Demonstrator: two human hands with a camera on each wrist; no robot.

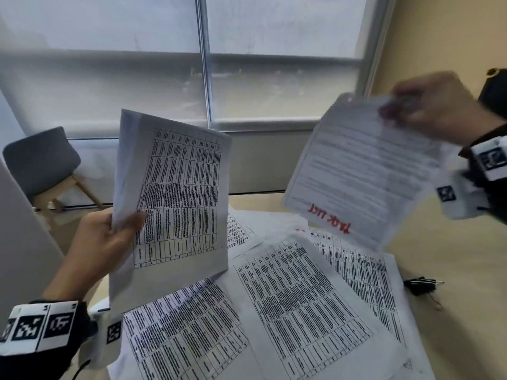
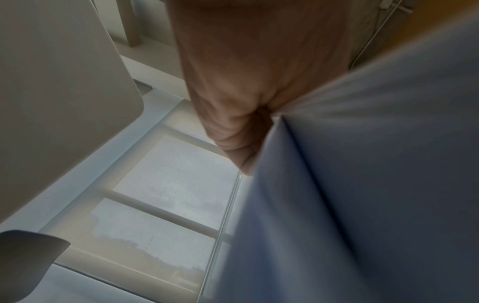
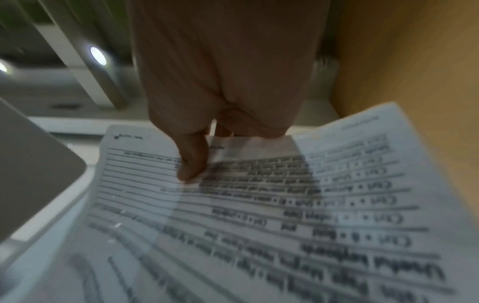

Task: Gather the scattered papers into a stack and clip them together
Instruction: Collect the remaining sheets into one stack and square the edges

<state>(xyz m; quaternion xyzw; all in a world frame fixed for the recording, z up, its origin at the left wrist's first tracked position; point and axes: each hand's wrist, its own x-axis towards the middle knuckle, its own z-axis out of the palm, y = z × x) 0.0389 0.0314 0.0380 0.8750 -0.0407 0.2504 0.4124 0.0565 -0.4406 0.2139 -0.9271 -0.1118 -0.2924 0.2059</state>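
We see the papers split three ways. A few sheets printed with dense tables (image 1: pixel 175 193) stand nearly upright above the near left part of the desk (image 1: pixel 452 256), grasped at their lower left edge by the left hand (image 1: pixel 109 239), thumb on the printed face and fingers behind; in the left wrist view only the blank backs of these sheets (image 2: pixel 362 184) and the palm of the hand (image 2: pixel 233 92) show. A sheet with lined text and a red handwritten heading (image 1: pixel 362 171) is raised above the far right part of the desk, tilted and blurred, pinched at its top edge by the right hand (image 1: pixel 436 105). The right wrist view shows that thumb (image 3: pixel 193 160) pressed on the printed face of the sheet (image 3: pixel 259 215), fingers beneath it.

Below both, more table-printed sheets (image 1: pixel 296 311) lie spread and overlapping across the desk from the near left corner toward the right. Just beside their right edge, toward the right edge of the desk, lies a black binder clip (image 1: pixel 421 283), untouched.

Beyond the desk, a grey chair with wooden legs (image 1: pixel 41 160) stands on the left, under a wide window (image 1: pixel 137 64) with a pale frame.
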